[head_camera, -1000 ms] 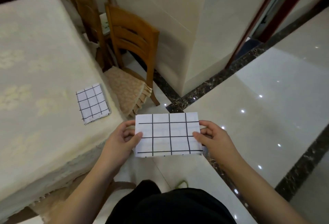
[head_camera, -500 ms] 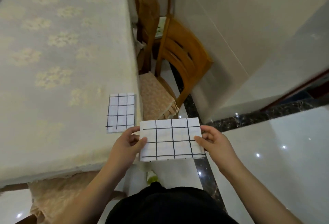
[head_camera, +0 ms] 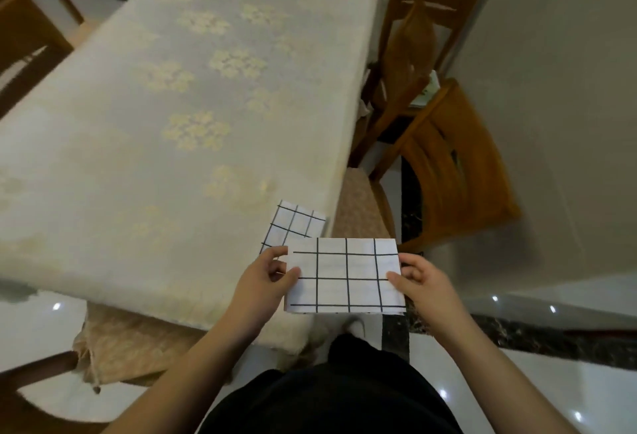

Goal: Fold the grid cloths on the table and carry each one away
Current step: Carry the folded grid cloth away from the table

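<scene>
A folded white cloth with a black grid hangs flat in the air off the table's near right corner. My left hand pinches its left edge and my right hand pinches its right edge. A second folded grid cloth lies on the table at its near right corner. The held cloth and my left hand partly cover it.
The table wears a cream flowered tablecloth. Wooden chairs with beige cushions stand along its right side, and another cushioned seat sits under the near edge. Glossy white floor with a dark stone border lies to the right.
My view has swung left toward the table. The held cloth now overlaps the near edge of the cloth on the table. Both hands keep the same grip.
</scene>
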Tool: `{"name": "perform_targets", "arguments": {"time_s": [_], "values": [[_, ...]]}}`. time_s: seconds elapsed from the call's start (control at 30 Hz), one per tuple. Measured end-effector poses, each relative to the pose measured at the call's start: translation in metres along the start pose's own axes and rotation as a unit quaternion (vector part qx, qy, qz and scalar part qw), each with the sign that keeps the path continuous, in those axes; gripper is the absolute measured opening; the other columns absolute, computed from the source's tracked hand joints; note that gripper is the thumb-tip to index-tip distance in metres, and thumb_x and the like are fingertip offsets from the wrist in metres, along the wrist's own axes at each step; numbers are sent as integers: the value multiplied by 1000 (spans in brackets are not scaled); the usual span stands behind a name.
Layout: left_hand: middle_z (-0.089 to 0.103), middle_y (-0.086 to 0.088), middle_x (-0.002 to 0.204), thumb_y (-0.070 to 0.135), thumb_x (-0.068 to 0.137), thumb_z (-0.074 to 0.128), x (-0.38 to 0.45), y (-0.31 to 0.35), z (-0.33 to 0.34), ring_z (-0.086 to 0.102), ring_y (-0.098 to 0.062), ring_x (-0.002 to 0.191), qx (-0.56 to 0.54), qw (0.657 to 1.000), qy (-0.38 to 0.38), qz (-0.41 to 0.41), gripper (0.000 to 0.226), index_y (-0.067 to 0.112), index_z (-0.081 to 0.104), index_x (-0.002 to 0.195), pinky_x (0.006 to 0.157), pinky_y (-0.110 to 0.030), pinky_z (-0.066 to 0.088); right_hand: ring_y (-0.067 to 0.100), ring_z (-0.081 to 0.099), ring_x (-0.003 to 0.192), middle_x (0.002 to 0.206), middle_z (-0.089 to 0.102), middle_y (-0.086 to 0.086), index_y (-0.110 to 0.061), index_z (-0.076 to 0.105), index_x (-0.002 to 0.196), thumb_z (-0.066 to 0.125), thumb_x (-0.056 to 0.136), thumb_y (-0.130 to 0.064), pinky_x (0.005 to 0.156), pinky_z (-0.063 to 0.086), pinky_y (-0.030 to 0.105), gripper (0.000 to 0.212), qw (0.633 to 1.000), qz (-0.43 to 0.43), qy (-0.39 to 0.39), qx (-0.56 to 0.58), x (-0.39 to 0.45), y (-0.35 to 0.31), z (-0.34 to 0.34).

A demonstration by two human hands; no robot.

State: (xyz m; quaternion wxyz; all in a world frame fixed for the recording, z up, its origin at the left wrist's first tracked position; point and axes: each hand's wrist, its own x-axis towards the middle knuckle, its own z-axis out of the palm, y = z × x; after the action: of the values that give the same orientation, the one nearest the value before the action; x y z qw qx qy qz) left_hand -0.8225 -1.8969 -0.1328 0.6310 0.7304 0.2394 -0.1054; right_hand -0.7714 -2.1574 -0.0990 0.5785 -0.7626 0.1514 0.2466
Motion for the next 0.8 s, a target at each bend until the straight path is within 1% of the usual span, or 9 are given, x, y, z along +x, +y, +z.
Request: {"name": "perform_targets", "arguments": {"time_s": [0.07,0.1,0.2,0.3,0.4,0.47,0.57,0.67,0.8], "values": [[63,-1,78,19,91,67,10,1,2,61,-3,67,10,1000,27,-2,30,26,55,117,63,-14,47,16,73,86,93,75,4,-17,60,121,67,90,-10,72,55,24,32,1000,-3,-23,-15,29,-11,0],[64,0,79,20,91,67,13,0,3,61,-2,67,10,999,43,-8,30,27,55,117,60,-10,44,17,73,86,94,74,7,-15,59,122,67,89,-10,72,54,24,34,999,-6,-36,-23,43,-17,0],[67,-3,84,22,90,67,22,-5,9,66,-9,75,-6,995,93,-37,31,28,56,118,62,-12,45,23,72,85,99,72,15,-15,60,120,68,89,-11,69,54,24,33,994,-13,-90,-61,88,-37,5],[66,-3,84,19,90,68,29,-8,17,65,-6,72,-28,985,155,-67,28,31,56,113,63,-15,47,30,70,86,100,71,17,-18,62,116,68,89,-11,73,55,38,29,982,-14,-151,-113,129,-53,17],[65,4,78,16,90,68,34,-11,30,63,-3,68,-45,970,222,-91,30,37,54,105,65,-20,47,13,71,75,96,70,19,-13,62,118,68,88,-8,64,56,21,31,963,-23,-208,-170,170,-62,30],[63,5,76,16,89,68,36,-15,39,61,-2,65,-46,957,264,-113,32,41,51,102,63,-16,46,7,69,69,90,69,16,-10,61,117,68,88,-7,59,52,15,30,950,-20,-243,-197,190,-66,41],[62,2,77,18,89,69,39,-26,51,57,-6,63,-61,933,324,-146,31,36,51,106,65,-22,46,15,70,78,86,70,8,-10,62,114,68,88,-6,63,54,19,26,931,-12,-289,-224,211,-70,57],[63,0,78,18,89,69,39,-34,62,59,-12,66,-86,913,361,-169,31,34,53,110,68,-26,48,21,66,80,84,66,10,-10,63,110,69,88,-6,68,54,23,23,903,-29,-331,-272,227,-76,72],[62,7,80,15,88,68,39,-42,73,59,-8,63,-105,887,407,-192,31,32,55,110,67,-20,50,18,62,74,77,62,6,-12,64,104,71,87,-9,65,50,21,19,872,-57,-362,-323,242,-76,91]]}}
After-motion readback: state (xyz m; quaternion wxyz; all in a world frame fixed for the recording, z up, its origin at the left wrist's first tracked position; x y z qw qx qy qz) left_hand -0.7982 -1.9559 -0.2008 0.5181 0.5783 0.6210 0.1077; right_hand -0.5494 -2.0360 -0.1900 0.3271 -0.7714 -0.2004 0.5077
